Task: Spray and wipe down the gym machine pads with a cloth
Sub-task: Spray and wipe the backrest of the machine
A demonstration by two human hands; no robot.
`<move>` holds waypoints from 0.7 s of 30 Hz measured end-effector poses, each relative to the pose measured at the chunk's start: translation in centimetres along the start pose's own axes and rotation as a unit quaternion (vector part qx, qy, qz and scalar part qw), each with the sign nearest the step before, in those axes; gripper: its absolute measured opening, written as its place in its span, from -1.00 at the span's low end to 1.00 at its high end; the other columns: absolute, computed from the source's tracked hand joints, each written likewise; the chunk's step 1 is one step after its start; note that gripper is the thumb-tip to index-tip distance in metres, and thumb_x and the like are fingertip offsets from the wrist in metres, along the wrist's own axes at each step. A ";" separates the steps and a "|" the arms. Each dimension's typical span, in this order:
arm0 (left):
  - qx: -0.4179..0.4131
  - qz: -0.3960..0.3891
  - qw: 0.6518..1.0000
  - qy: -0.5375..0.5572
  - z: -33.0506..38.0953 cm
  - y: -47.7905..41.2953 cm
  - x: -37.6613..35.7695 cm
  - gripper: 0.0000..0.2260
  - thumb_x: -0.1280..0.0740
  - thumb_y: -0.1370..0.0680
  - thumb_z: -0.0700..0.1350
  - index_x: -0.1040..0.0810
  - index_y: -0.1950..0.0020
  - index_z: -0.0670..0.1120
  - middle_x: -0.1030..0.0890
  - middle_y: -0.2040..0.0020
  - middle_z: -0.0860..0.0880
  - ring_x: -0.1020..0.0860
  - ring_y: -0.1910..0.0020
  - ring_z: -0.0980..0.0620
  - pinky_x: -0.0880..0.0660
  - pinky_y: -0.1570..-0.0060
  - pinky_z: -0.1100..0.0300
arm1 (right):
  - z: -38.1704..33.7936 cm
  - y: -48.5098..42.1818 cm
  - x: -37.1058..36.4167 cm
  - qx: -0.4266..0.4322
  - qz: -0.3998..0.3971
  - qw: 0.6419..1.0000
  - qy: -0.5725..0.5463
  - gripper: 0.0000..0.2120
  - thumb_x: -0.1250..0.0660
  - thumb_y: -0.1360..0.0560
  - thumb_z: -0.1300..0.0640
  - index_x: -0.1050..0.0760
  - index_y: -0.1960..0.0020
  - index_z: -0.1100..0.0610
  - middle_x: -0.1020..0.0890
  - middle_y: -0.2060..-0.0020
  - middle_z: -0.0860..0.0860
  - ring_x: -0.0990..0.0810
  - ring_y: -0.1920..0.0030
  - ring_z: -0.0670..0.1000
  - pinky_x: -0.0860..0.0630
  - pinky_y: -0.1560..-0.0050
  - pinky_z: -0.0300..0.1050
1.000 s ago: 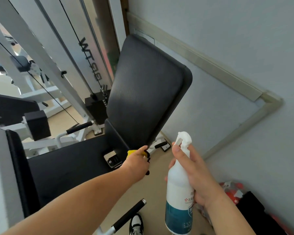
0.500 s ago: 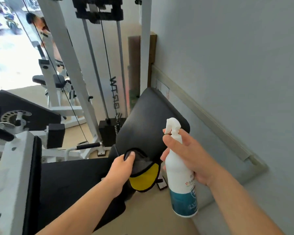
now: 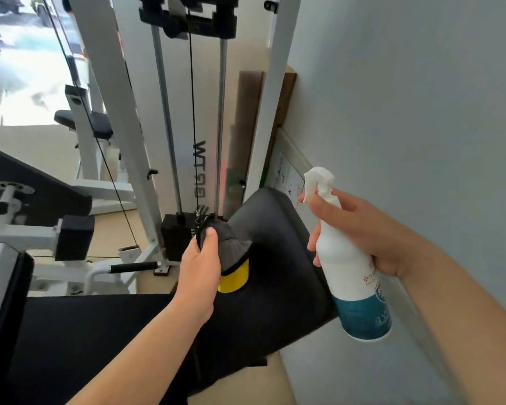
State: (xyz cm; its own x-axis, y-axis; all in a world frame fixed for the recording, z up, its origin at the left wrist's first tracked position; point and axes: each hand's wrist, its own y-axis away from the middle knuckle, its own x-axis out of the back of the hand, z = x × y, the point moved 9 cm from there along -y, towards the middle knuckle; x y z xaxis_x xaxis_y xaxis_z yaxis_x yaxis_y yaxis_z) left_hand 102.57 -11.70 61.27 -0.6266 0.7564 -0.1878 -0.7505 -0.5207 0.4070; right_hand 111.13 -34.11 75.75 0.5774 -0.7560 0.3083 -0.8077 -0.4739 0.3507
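**Both hands occupied at the back pad**

The left hand [image 3: 200, 267] is closed round a bunched grey-and-yellow cloth [image 3: 231, 249], thumb on top. It holds the cloth at the upper left edge of the black back pad [image 3: 278, 252] (contact with the surface cannot be confirmed). The right hand [image 3: 365, 232] grips the neck of a white, teal-banded spray bottle [image 3: 354, 273], index finger at the trigger and nozzle facing left over the pad's right edge.

Surroundings: the seat pad [image 3: 100, 331] lies low and left, the weight stack [image 3: 176, 238] stands behind the cloth, and the grey wall [image 3: 421, 112] is just right of the bottle.

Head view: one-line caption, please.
Left hand holds grey-and-yellow cloth at the black back pad; right hand holds a spray bottle beside it.
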 end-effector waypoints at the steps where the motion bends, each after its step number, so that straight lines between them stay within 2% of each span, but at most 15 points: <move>1: -0.016 -0.001 1.000 -0.005 0.8 -0.2 -0.9 -0.80 -0.21 -0.70 0.15 -0.57 -0.25 0.19 -0.66 -0.21 0.13 -0.58 -0.25 0.10 -0.47 -0.37 0.02 | -0.2 -0.9 0.8 -0.006 -0.003 1.000 0.004 -0.33 -0.44 -0.37 -0.37 -0.54 -0.35 -0.04 -0.77 0.15 0.21 -0.75 0.22 0.25 -0.74 0.15 0.10; 4: -0.044 0.005 0.999 -0.021 2.3 -1.8 -2.9 -0.75 -0.19 -0.72 0.13 -0.58 -0.29 0.14 -0.66 -0.18 0.12 -0.58 -0.21 0.13 -0.49 -0.24 0.11 | -0.8 -4.1 2.7 -0.019 -0.022 0.999 0.014 -0.30 -0.44 -0.34 -0.39 -0.52 -0.36 -0.03 -0.77 0.16 0.21 -0.75 0.21 0.27 -0.73 0.11 0.14; 7: -0.047 0.015 0.998 -0.026 2.6 -3.5 -4.1 -0.74 -0.18 -0.72 0.10 -0.60 -0.29 0.10 -0.68 -0.17 0.09 -0.61 -0.19 0.13 -0.52 -0.21 0.13 | -0.8 -7.4 3.6 -0.031 -0.055 0.997 0.038 -0.29 -0.43 -0.32 -0.43 -0.49 -0.35 -0.09 -0.77 0.14 0.22 -0.76 0.20 0.26 -0.72 0.11 0.13; 9: -0.043 0.026 0.998 -0.031 2.8 -4.7 -5.0 -0.74 -0.19 -0.73 0.09 -0.62 -0.28 0.09 -0.70 -0.14 0.10 -0.63 -0.15 0.15 -0.52 -0.10 0.22 | -0.4 -9.7 4.1 -0.042 -0.083 0.994 0.050 -0.30 -0.41 -0.32 -0.46 -0.49 -0.33 -0.10 -0.77 0.14 0.23 -0.76 0.21 0.25 -0.72 0.13 0.11; 13: -0.032 0.068 0.996 -0.042 2.9 -6.2 -5.7 -0.82 -0.20 -0.72 0.09 -0.60 -0.12 0.17 -0.65 -0.03 0.20 -0.57 -0.04 0.27 -0.42 0.10 0.34 | 0.9 -14.1 4.9 -0.056 -0.152 0.983 0.083 -0.33 -0.40 -0.41 -0.57 -0.52 -0.31 -0.14 -0.77 0.08 0.27 -0.76 0.17 0.27 -0.72 0.04 0.21; 15: -0.025 0.084 0.995 -0.046 3.2 -6.7 -5.9 -0.82 -0.20 -0.72 0.10 -0.59 -0.02 0.19 -0.66 -0.02 0.20 -0.58 -0.06 0.24 -0.44 0.07 0.32 | 1.4 -16.6 5.4 -0.067 -0.192 0.974 0.102 -0.35 -0.35 -0.43 -0.52 -0.52 -0.33 -0.12 -0.76 0.06 0.28 -0.76 0.16 0.27 -0.72 -0.01 0.25; 19: -0.012 0.096 0.994 -0.054 3.1 -8.3 -5.3 -0.80 -0.21 -0.72 0.10 -0.62 -0.06 0.18 -0.70 -0.09 0.14 -0.62 -0.13 0.16 -0.52 -0.09 0.21 | 2.2 -20.4 5.1 -0.104 -0.267 0.947 0.148 -0.40 -0.32 -0.48 -0.47 -0.53 -0.35 -0.10 -0.75 0.08 0.26 -0.75 0.15 0.27 -0.70 -0.03 0.24; 21: 0.000 0.094 0.994 -0.060 3.1 -9.3 -5.1 -0.79 -0.22 -0.71 0.11 -0.64 -0.08 0.16 -0.72 -0.09 0.12 -0.64 -0.15 0.11 -0.54 -0.21 0.12 | 2.7 -21.7 4.8 -0.127 -0.290 0.935 0.156 -0.35 -0.32 -0.48 -0.47 -0.53 -0.37 -0.05 -0.75 0.10 0.25 -0.74 0.16 0.27 -0.69 -0.03 0.22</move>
State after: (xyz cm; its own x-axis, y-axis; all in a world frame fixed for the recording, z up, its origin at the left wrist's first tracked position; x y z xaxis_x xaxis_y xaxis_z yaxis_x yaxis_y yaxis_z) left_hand 113.37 -9.50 61.27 -0.7271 0.6865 -0.0009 -0.6219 -0.6581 0.4244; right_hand 131.09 -28.66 67.20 0.9489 -0.2169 0.2293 -0.3152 -0.6108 0.7264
